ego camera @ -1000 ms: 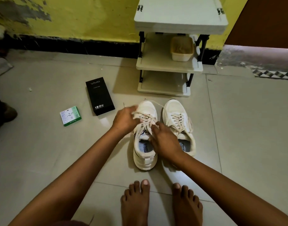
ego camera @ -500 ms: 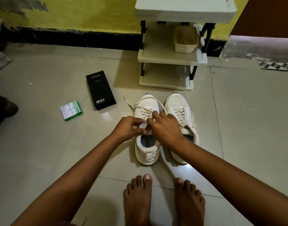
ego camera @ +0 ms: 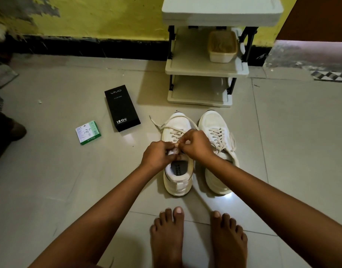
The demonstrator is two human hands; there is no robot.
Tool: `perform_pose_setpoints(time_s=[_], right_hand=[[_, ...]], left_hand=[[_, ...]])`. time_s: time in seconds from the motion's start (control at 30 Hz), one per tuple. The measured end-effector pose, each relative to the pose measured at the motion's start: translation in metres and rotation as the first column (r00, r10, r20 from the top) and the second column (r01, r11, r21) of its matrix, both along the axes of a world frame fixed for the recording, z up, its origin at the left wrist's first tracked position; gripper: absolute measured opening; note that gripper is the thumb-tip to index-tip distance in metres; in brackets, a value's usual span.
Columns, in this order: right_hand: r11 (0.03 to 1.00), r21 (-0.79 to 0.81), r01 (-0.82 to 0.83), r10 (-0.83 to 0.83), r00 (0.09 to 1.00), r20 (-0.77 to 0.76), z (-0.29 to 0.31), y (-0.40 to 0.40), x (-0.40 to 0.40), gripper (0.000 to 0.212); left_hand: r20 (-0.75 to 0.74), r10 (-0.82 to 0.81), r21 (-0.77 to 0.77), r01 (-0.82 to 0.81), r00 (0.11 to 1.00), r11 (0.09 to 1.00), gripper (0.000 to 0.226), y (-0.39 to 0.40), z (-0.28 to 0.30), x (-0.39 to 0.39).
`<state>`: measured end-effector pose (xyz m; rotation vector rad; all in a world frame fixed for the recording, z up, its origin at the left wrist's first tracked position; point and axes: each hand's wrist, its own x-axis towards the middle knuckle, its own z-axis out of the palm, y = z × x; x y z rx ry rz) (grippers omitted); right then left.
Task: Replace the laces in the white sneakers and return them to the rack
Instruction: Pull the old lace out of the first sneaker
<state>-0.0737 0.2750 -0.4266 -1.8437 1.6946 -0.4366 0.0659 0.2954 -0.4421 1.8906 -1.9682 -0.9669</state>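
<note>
You are standing on a pale tiled floor (ego camera: 50, 180) that runs up to a yellow wall (ego camera: 108, 16) with a black skirting along its foot. Starting at your far left, a dark shape sits at the frame's edge, too cut off to identify. Further in, a small green-and-white packet (ego camera: 88, 132) lies flat on the tiles, and just beyond it lies a black box (ego camera: 122, 107) printed "vivo" and "120W".

Your left hand (ego camera: 158, 154) comes next: its fingers are curled and pinch the lace (ego camera: 173, 120) over the tongue of the left sneaker (ego camera: 177, 161). That lace loops out over the toe, one free end trailing onto the tiles toward the black box. Your right hand (ego camera: 196, 145) meets the left hand fingertip to fingertip above the same shoe, its fingers bent in a pinch on the lace as well; exactly what the fingertips trap is too small to make out.

The right sneaker (ego camera: 216, 132) stands just beside the left one, touching or nearly so, laced, both toes pointing toward the shoe rack (ego camera: 205, 68). The rack stands near the toes, against the wall, with a beige tub (ego camera: 222, 49) on its middle shelf. Your bare feet (ego camera: 197, 235) rest on the tiles below the sneakers' heels. To the far right there is a brown door (ego camera: 321, 18).
</note>
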Motion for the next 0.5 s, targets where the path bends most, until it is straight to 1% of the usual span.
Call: perform_pose_setpoints(time_s=[0.03,0.07,0.1,0.13,0.2,0.23,0.27,0.3,0.33,0.37,0.4,0.43,0.47,0.5], right_hand=[[1.000,0.003,-0.024,0.024,1.000,-0.006,-0.001,0.003,-0.001,0.007],[0.996,-0.008,-0.094,0.093,0.994,-0.065,-0.003,0.004,-0.004,0.012],[0.975,-0.038,-0.221,0.207,0.951,-0.229,-0.004,0.004,-0.006,0.019],[0.942,-0.068,-0.329,0.280,0.880,-0.383,0.000,0.005,-0.006,0.025],[0.837,-0.208,-0.505,0.294,0.738,-0.607,0.009,0.006,-0.005,0.025],[0.802,-0.236,-0.549,0.281,0.694,-0.662,0.007,0.007,-0.003,0.025],[0.797,-0.219,-0.563,0.286,0.671,-0.684,0.010,0.009,0.000,0.027],[0.793,-0.249,-0.557,0.269,0.685,-0.677,0.011,0.010,0.002,0.028],[0.803,-0.271,-0.530,0.268,0.728,-0.631,0.006,0.009,0.003,0.026],[0.840,-0.275,-0.467,0.272,0.802,-0.532,0.007,0.007,0.006,0.023],[0.918,-0.202,-0.340,0.249,0.893,-0.374,0.010,0.005,0.006,0.019],[0.984,-0.064,-0.164,0.155,0.978,-0.137,0.013,0.004,0.007,0.017],[0.990,0.135,-0.047,0.034,0.995,0.093,0.013,0.002,0.006,0.015],[0.954,0.299,0.013,-0.104,0.951,0.290,0.010,0.001,0.006,0.015]], left_hand=[[0.018,-0.007,-0.006,0.007,1.000,1.000,0.034,0.000,-0.002,0.000],[0.034,-0.015,-0.007,0.016,0.999,1.000,0.033,0.000,-0.003,0.000],[0.044,-0.020,-0.001,0.020,0.999,1.000,0.033,0.000,-0.004,0.000],[0.044,-0.017,0.013,0.016,0.999,1.000,0.035,-0.001,-0.004,0.000],[0.036,-0.010,0.033,0.009,0.999,0.999,0.037,-0.001,-0.004,0.002],[0.038,-0.014,0.036,0.013,0.999,0.999,0.035,-0.002,-0.004,0.002],[0.046,-0.020,0.039,0.019,0.999,0.999,0.033,-0.001,-0.003,0.002],[0.054,-0.023,0.039,0.021,0.998,0.999,0.031,0.000,-0.002,0.001],[0.057,-0.021,0.034,0.019,0.998,0.999,0.030,0.000,-0.002,0.001],[0.055,-0.014,0.024,0.012,0.998,1.000,0.028,0.001,-0.001,0.001],[0.044,0.000,0.012,-0.001,0.999,1.000,0.027,0.002,-0.002,0.000],[0.030,0.017,0.001,-0.017,0.999,1.000,0.027,0.003,-0.002,-0.001],[0.023,0.027,-0.006,-0.027,0.999,1.000,0.029,0.003,-0.002,-0.001],[0.025,0.032,-0.005,-0.032,0.999,0.999,0.032,0.003,-0.002,-0.001]])
